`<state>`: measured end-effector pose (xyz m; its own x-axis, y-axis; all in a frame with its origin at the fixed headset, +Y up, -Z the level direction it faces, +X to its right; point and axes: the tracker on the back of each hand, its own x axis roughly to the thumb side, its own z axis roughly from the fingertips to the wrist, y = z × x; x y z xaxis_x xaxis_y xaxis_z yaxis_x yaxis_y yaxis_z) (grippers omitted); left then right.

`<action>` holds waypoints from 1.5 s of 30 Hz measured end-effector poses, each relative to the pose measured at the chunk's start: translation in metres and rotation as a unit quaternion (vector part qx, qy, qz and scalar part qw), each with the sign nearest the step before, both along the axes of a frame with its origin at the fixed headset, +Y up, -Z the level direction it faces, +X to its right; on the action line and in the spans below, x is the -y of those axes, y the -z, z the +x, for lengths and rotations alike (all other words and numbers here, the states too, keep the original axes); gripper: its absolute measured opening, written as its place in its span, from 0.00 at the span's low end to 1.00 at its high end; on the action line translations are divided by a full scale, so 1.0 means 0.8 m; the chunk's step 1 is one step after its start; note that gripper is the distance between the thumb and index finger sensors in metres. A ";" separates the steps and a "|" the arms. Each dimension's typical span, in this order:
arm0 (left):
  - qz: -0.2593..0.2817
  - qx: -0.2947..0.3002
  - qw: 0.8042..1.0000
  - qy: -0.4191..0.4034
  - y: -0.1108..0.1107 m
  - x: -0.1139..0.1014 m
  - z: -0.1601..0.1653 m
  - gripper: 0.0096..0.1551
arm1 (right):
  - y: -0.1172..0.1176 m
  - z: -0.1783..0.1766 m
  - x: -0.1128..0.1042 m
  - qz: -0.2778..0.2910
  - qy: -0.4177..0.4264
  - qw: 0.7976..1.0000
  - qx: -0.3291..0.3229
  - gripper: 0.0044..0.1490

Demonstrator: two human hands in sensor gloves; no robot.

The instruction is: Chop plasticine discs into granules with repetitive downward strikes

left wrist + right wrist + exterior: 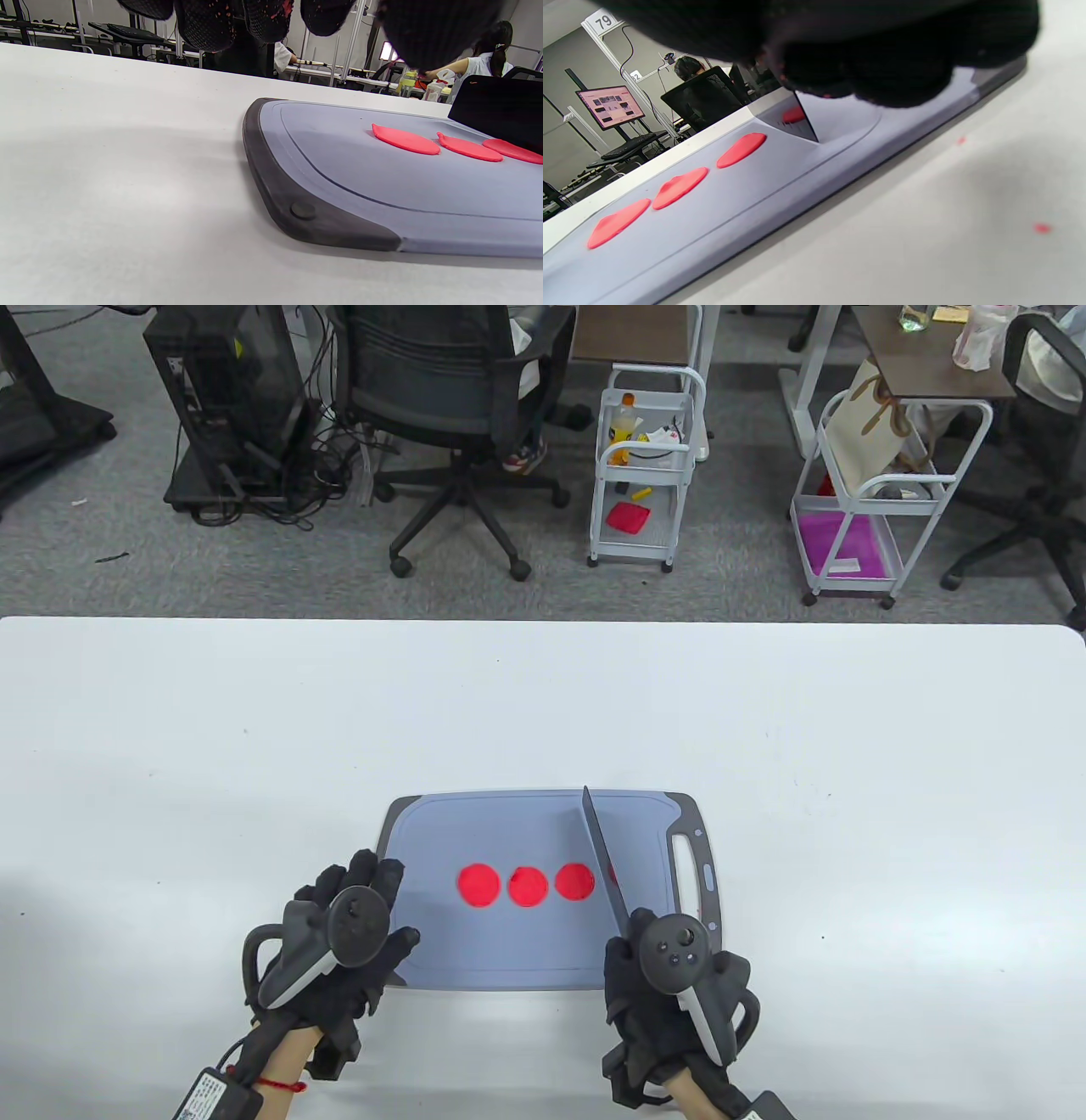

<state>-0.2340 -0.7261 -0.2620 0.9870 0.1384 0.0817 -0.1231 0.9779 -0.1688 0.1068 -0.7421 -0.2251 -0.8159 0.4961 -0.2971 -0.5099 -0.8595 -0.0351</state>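
A grey cutting board (526, 950) lies on a white bench (254, 729), carrying red plasticine discs (527, 886) in a row across its middle. At the board's 5 o'clock corner, the right hand (670, 984) grips a knife (604, 861), its blade angled toward 12 o'clock beside the rightmost disc. At 8 o'clock, the left hand (339, 950) rests on the board's edge, fingers (361, 869) straight and spread.
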 end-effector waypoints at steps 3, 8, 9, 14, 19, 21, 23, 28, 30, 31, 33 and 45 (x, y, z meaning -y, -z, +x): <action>-0.003 0.002 1.000 0.000 0.001 0.001 0.001 0.48 | 0.000 -0.007 0.000 -0.002 0.004 1.000 -0.008 0.38; -0.005 0.003 1.000 0.002 0.001 0.001 0.002 0.48 | 0.001 -0.018 0.000 0.003 -0.004 1.000 -0.024 0.38; -0.005 0.003 1.000 0.002 0.001 0.001 0.002 0.48 | 0.001 -0.019 0.000 0.004 -0.003 1.000 -0.024 0.38; -0.009 0.000 1.000 0.000 0.002 0.001 0.003 0.48 | -0.001 -0.014 -0.010 0.027 0.008 0.999 -0.017 0.38; 0.003 -0.001 1.000 0.002 0.001 -0.003 0.004 0.48 | -0.005 -0.059 -0.028 0.045 0.035 0.996 -0.065 0.38; 0.008 0.001 1.000 0.003 -0.001 -0.003 0.002 0.48 | -0.003 -0.092 -0.026 0.021 0.067 0.994 -0.089 0.38; 0.015 0.005 1.000 -0.006 -0.003 -0.004 -0.003 0.48 | 0.000 -0.125 -0.022 0.014 0.064 0.992 -0.112 0.38; 0.018 0.002 1.000 -0.021 -0.004 -0.008 -0.010 0.48 | 0.009 -0.185 -0.016 0.007 0.038 0.991 -0.131 0.38; 0.016 0.003 1.000 -0.020 -0.003 -0.008 -0.010 0.47 | 0.010 -0.198 -0.010 -0.002 0.051 0.990 -0.128 0.38; 0.014 0.003 1.000 -0.020 -0.002 -0.008 -0.010 0.48 | 0.011 -0.202 -0.007 -0.006 0.047 0.991 -0.129 0.38; 0.010 0.005 1.000 -0.018 -0.001 -0.006 -0.009 0.48 | 0.010 -0.208 0.000 -0.008 0.041 0.991 -0.129 0.38; 0.000 0.005 1.000 -0.014 -0.001 -0.004 -0.007 0.48 | -0.003 -0.179 0.000 -0.022 0.041 0.995 -0.085 0.39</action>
